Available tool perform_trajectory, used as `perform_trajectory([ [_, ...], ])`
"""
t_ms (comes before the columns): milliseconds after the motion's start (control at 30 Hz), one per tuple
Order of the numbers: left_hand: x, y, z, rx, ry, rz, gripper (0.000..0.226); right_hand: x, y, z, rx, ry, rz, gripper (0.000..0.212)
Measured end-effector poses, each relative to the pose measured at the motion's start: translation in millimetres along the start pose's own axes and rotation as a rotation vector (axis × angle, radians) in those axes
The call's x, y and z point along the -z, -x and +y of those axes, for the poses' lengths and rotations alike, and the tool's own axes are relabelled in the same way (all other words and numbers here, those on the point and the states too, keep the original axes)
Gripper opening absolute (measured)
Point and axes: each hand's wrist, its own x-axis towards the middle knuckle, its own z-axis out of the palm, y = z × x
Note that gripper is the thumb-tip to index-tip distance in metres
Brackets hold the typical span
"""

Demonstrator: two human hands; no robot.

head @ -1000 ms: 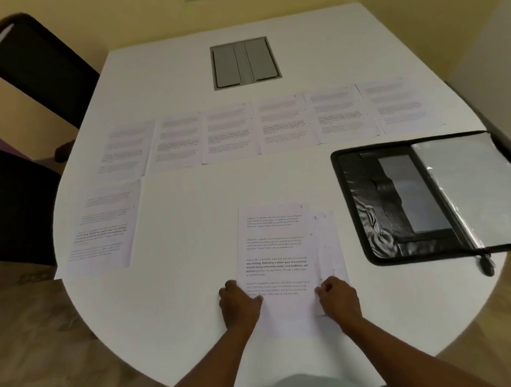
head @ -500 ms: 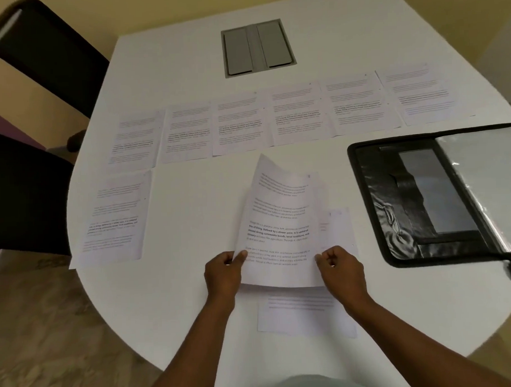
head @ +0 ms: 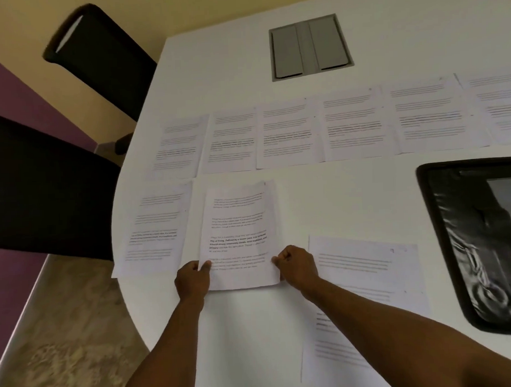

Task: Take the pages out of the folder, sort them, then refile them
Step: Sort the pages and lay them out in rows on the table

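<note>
Both hands pinch one page (head: pixel 238 234) by its lower corners — left hand (head: pixel 192 278), right hand (head: pixel 297 265) — left of the open black folder (head: pixel 479 243), flat on the table (head: pixel 253 323)

white rounded table (head: pixel 364 195) filling most of the view, grey two-flap hatch (head: pixel 310 46) sitting recessed in its far middle, two black chairs (head: pixel 99 57) (head: pixel 42 186) standing at its left edge, beige marbled floor (head: pixel 65 330) showing below, yellow wall (head: pixel 184 10) and purple wall (head: pixel 19 94) running behind

A single head-worn view, forward and down, close over the white table (head: pixel 379 197) and both forearms.
</note>
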Motion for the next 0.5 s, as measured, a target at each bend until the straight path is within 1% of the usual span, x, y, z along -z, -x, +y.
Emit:
perform_trajectory([
  [67, 1.4, -11.9, 3.6, -0.025, -0.062, 0.028, 0.023, -12.1, -10.5, -6.0, -0.004, 0.014, -0.027, 0.021],
  [233, -7.3, -31.8, 3.7, -0.057, -0.201, 0.135, 0.049, -32.7, -32.2, -13.0, -0.003, 0.050, -0.082, 0.022],
  [300, -15.3, -33.6, -1.5, -0.169, -0.340, 0.237, 0.052, -38.7, -39.8, -13.3, -0.005, 0.055, -0.106, 0.023],
  [367, -24.7, -33.2, -8.3, -0.356, -0.455, 0.284, 0.050, -44.0, -46.6, -13.2, 0.002, 0.079, -0.123, 0.024],
  [433, -33.9, -32.4, -13.3, -0.468, -0.492, 0.219, 0.049, -48.1, -51.4, -13.7, 0.019, 0.095, -0.134, 0.027],
  [500, -41.1, -31.3, -16.6, -0.476, -0.484, 0.141, 0.052, -50.6, -54.9, -14.8, 0.034, 0.091, -0.136, 0.033],
])
